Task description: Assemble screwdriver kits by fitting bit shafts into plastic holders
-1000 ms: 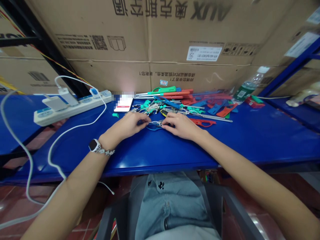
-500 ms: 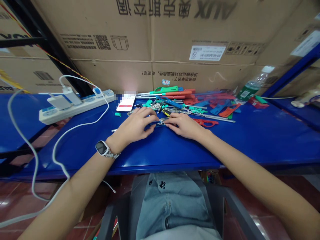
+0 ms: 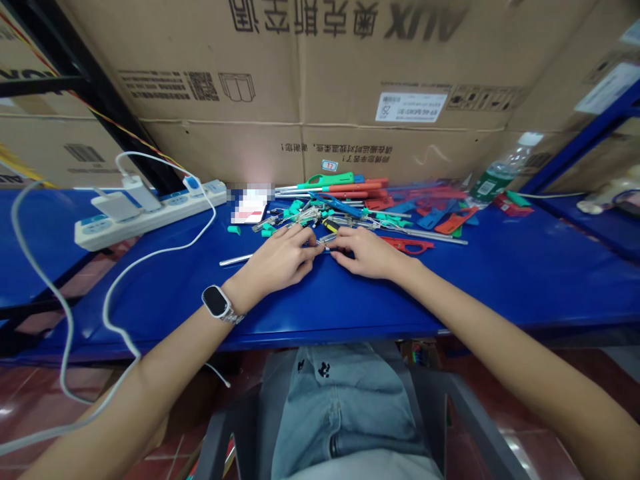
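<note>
My left hand (image 3: 285, 258), with a watch (image 3: 216, 301) on its wrist, rests low over the blue table (image 3: 350, 300), its fingers bent inward. My right hand (image 3: 367, 252) faces it, thumb and fingers closed together. Between the fingertips lies a small pale piece (image 3: 327, 249), too small to name, which both hands touch. A metal tube (image 3: 236, 261) sticks out to the left from under my left hand. Just behind the fingers is a pile of small green and metal parts. A red lighter casing (image 3: 413, 246) lies right of my right hand.
Green and red long lighters (image 3: 330, 179) lie at the back by a cardboard box (image 3: 340, 67). A phone (image 3: 253, 205) and a power strip (image 3: 150, 220) with cables are left; a bottle (image 3: 500, 175) stands tilted at right.
My left hand has turned, its fingertips moving right towards my right hand. More of the metal tube shows at its left. The right hand has barely moved.
</note>
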The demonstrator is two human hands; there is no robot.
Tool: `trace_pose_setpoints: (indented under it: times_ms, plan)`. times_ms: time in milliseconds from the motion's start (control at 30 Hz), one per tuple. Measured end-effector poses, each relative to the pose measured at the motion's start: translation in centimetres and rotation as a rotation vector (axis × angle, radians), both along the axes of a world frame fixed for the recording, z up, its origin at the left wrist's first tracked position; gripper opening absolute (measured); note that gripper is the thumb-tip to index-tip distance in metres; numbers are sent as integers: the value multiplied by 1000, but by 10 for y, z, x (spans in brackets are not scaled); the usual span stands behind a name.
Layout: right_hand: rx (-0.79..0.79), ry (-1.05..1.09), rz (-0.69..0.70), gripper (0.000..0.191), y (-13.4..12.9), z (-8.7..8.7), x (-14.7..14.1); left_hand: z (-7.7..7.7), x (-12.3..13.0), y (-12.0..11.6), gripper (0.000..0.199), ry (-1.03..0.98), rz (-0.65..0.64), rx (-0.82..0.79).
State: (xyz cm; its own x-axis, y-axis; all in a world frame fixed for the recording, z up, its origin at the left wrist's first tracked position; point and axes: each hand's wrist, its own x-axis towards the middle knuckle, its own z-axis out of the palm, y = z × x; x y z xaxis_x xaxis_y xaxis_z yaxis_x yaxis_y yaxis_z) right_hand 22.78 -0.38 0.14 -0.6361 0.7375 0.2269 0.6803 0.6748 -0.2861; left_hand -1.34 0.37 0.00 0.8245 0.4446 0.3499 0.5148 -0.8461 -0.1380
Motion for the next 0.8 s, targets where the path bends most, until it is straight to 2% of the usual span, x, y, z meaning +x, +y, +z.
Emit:
trace_pose_setpoints:
  times_ms: [100,200,267,333,500,667,800]
  plan:
    - [-41,90,-31,22,-1,2,0,1,2,-2,35,6,10,-5]
    - [59,126,-99,23,3,6,2,-2,2,-2,35,2,7,2]
    - [157,47,-88,26,10,11,4,-5,2,0,36,-7,5,9]
    - [188,-82,-40,29,18,15,3,-7,2,1,35,-21,5,6]
    - [221,-305,33,11,34,29,-8,-5,3,0,37,-53,3,-48]
    - [199,-335,-56,14,27,36,-10,-3,5,-2,35,-45,7,-62]
    - [191,-289,-109,19,13,31,0,-5,5,-2,34,-45,11,-34]
